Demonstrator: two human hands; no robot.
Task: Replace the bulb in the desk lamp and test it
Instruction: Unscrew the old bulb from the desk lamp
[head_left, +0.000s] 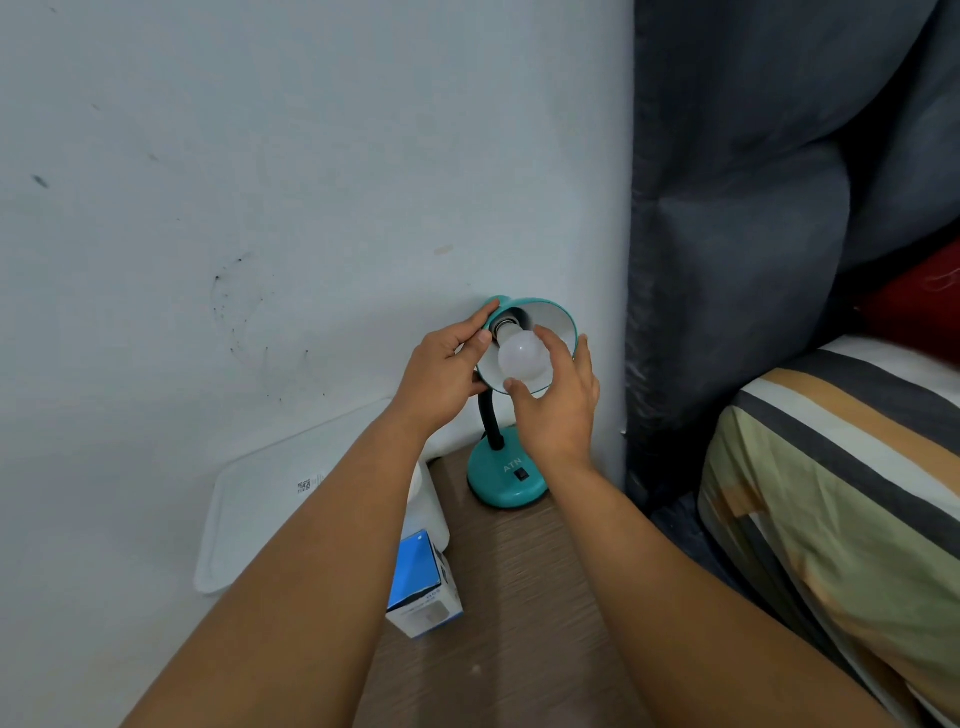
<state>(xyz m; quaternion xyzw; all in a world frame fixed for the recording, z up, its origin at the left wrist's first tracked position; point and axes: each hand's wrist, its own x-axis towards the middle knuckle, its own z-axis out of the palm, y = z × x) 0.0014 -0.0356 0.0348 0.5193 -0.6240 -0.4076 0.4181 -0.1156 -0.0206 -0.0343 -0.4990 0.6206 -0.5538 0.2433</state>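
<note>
The frosted white round bulb (523, 359) sits in the socket inside the teal metal shade (558, 322) of the desk lamp, at the far end of the brown wooden table (519, 597). The right hand (558, 402) curls thumb and fingers round the bulb; the left hand (441, 374) pinches the shade's rim, steadying it. The step looks like twisting the bulb, though loosening or tightening cannot be told. The black switch (521, 474) waits untouched. The gooseneck is partly hidden.
</note>
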